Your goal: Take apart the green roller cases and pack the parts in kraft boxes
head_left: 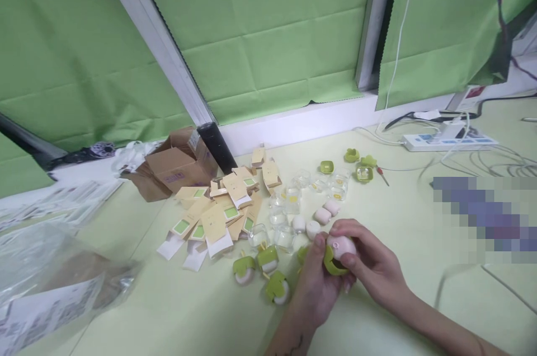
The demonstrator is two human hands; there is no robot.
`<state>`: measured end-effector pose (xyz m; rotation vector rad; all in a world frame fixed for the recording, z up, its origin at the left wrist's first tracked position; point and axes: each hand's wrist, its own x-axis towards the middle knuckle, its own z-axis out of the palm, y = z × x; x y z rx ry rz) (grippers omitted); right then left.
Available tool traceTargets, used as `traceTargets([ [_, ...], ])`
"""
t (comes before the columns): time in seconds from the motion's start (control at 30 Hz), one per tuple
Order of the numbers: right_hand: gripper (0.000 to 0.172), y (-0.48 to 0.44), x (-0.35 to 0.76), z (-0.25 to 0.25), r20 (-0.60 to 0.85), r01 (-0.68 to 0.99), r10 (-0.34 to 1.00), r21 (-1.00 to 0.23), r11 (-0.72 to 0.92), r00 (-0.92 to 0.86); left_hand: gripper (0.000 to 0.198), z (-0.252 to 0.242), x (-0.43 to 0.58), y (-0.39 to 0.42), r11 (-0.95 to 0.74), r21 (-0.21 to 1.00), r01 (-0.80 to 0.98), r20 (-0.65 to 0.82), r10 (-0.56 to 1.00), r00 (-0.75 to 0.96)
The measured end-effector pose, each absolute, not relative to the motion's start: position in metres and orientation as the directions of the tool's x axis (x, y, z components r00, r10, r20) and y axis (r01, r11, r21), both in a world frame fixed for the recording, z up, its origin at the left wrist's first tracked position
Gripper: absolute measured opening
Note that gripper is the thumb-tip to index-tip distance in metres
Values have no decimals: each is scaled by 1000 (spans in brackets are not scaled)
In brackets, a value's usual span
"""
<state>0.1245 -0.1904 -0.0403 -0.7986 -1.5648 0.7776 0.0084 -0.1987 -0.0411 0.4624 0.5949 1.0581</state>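
My left hand (315,289) is closed around a green leaf-edged shell (331,266). A pale pink rounded piece (342,246) sits partly in that shell, pinched between the thumb and fingers of my right hand (373,261). Left of my hands stand several green-capped pieces with pale lower parts (267,260). Another green piece (302,254) is partly hidden behind my left hand. Just beyond lie several loose pink and white rounded pieces (323,215) and several clear plastic cups (278,216).
Opened small cardboard boxes (213,221) lie piled to the left, before a larger brown carton (176,163) and a black cylinder (217,147). Green shells (364,173) and a red-handled screwdriver (382,176) lie at the back. A power strip (448,142) trails cables at right. Plastic bags (54,266) are far left.
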Motion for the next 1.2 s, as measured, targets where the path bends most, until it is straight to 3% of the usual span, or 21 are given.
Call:
traceTargets([
  [0.1,32,-187,130,-39,531,122,821,-819,561,-211,55,-42,7,-199,422,624,-658,-252,906,341],
  [0.2,49,-182,137,-34,376,184,849,-866,464,-372,50,-42,4,-199,366,661,-655,-252,931,265],
  [0.3,33,-178,142,-30,260,71,879,-947,313,-400,44,-42,3,-199,306,710,-634,-196,951,239],
  [0.4,20,-177,143,-29,279,-60,909,-960,274,-309,40,-43,4,-199,288,729,-622,-159,954,255],
  [0.5,23,-177,141,-29,329,-22,899,-941,337,-290,42,-44,5,-199,312,704,-638,-180,947,265],
  [0.6,37,-178,139,-28,310,44,857,-933,358,-412,44,-45,5,-199,312,706,-636,-207,949,236],
  [0.67,34,-176,141,-29,277,51,859,-943,329,-432,43,-45,4,-199,308,716,-626,-210,951,228],
  [0.73,27,-170,148,-30,266,33,919,-957,287,-292,43,-45,3,-198,325,701,-635,-231,945,229],
  [0.8,29,-164,158,-31,280,-8,960,-960,280,-15,44,-43,1,-197,329,669,-666,-259,944,205],
  [0.9,37,-158,169,-29,294,-66,922,-945,319,252,43,-39,0,-196,274,658,-701,-226,960,164],
  [0.97,36,-161,167,-28,342,-27,925,-936,351,168,43,-37,0,-197,248,687,-683,-175,969,176],
  [1.07,30,-172,152,-29,492,102,855,-854,511,-164,37,-36,2,-199,236,749,-619,-147,970,192],
  [1.2,46,-181,136,-36,618,218,680,-656,723,-395,39,-39,3,-201,331,780,-532,-176,931,321],
])
